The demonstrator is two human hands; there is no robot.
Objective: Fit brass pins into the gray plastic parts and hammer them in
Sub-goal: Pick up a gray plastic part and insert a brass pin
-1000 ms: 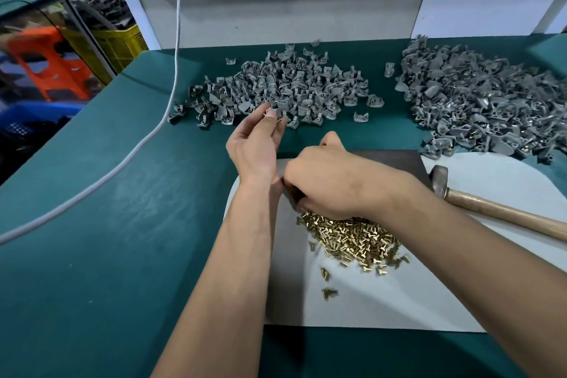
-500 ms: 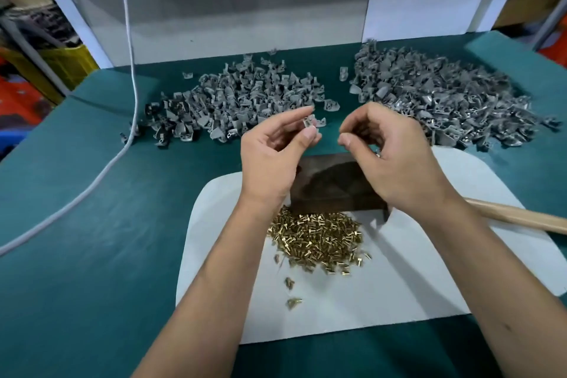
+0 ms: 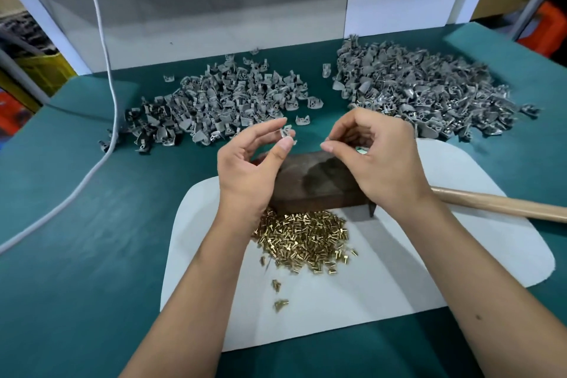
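Bright even light, wide-angle edge distortion

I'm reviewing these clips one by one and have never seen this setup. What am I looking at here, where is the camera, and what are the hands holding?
There is no machine: a person works bare-handed, filmed by a camera worn on the head, looking down at a green table. The left hand pinches one gray plastic part. The right hand has its fingertips pinched together, probably on a pin, too small to tell. Behind them lie two piles of gray parts. On the white sheet sit a dark block, a heap of brass pins and a hammer's wooden handle.
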